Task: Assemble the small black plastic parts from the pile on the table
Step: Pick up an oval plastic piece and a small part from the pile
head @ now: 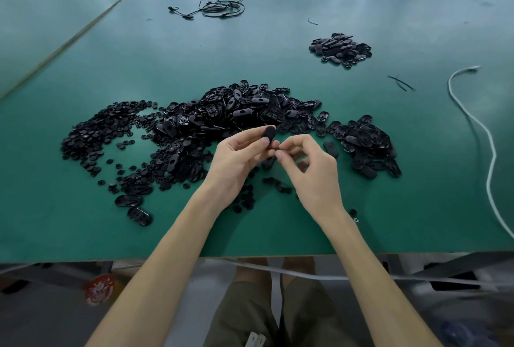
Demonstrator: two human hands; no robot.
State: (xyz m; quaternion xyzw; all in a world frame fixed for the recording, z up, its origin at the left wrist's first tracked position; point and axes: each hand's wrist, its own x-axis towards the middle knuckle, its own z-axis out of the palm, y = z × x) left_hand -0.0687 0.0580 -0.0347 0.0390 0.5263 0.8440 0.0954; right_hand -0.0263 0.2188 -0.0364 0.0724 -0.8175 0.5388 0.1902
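A big pile of black oval plastic shells [236,113] lies on the green table [250,49], with a spread of small round black parts [103,132] to its left. My left hand [239,160] holds one black oval part [269,135] upright between thumb and fingers, above the pile's near edge. My right hand [308,168] is just right of it, thumb and forefinger pinched together at the part's lower right edge; whatever they pinch is too small to make out.
A smaller heap of black oval parts [340,50] sits far right. More ovals [364,146] lie right of my hands. A coiled black cable [219,9] lies at the back, a white cord [478,135] runs along the right side. Orange stools and boxes stand beyond the table.
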